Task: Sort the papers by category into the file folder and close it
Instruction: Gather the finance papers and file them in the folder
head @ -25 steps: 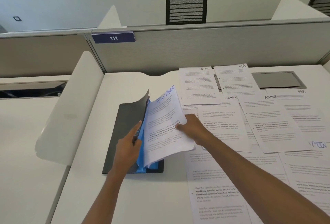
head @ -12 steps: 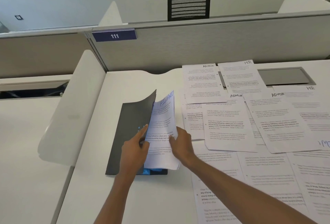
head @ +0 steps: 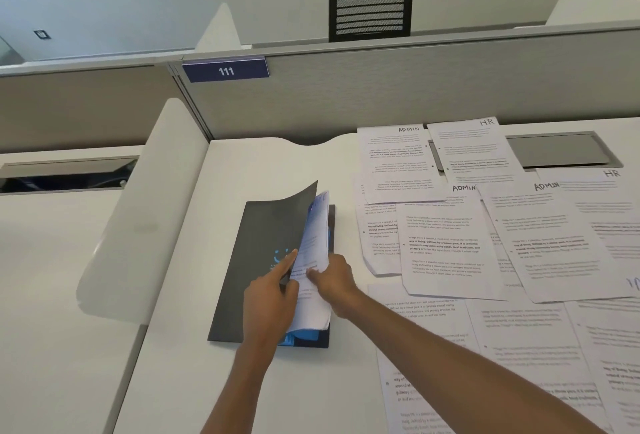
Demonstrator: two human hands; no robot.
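Note:
A dark grey file folder [head: 263, 246] with a blue inside lies on the white desk, its front cover lifted. My left hand [head: 273, 291] holds the cover's edge, forefinger stretched along it. A stack of white FINANCE papers [head: 313, 260] stands nearly upright inside the folder. My right hand [head: 332, 283] pinches the stack's lower right edge. To the right, several printed sheets marked ADMIN [head: 446, 246] and HR [head: 474, 153] lie spread over the desk.
A grey partition [head: 398, 94] with a blue "111" plate closes the desk's far side. A curved white divider [head: 145, 225] stands to the left. A grey cable hatch [head: 554, 149] sits at the back right, partly under papers.
The FINANCE stack has swung left, from lying open and readable to standing almost edge-on inside the folder. My right hand followed it left, close to my left hand.

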